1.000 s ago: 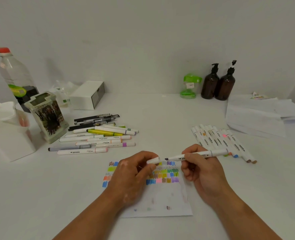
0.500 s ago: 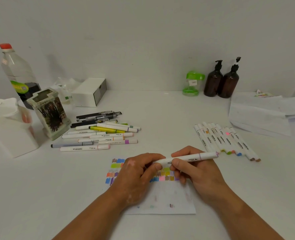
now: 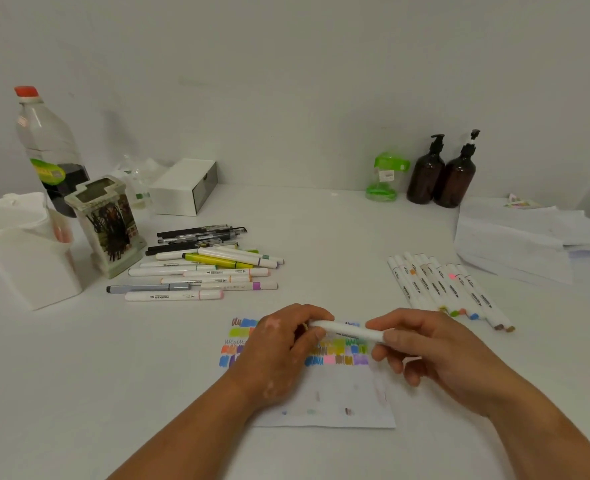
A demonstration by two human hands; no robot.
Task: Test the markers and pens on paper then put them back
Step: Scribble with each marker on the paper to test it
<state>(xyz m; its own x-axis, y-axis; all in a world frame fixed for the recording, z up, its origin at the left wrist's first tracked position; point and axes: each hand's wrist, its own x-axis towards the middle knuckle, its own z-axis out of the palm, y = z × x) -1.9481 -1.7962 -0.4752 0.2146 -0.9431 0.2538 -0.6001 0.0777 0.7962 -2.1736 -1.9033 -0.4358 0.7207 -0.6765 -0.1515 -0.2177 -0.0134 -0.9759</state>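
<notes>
On the worktop (image 3: 321, 230), a swatch-covered paper (image 3: 338, 403) is being flanked by a marker pile (image 3: 200, 268) at far left and a marker row (image 3: 442, 289) at far right, while just above it the left hand (image 3: 279, 351) and right hand (image 3: 435, 351) are being curled round one level white marker (image 3: 345, 329).

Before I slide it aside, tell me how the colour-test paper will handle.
The colour-test paper looks like one thin sheet lying flat, so it would probably flop if lifted by a corner. The white table looks smooth, so a push should slide it easily. The left hand and right hand hold a marker over it and may pin it.
</notes>
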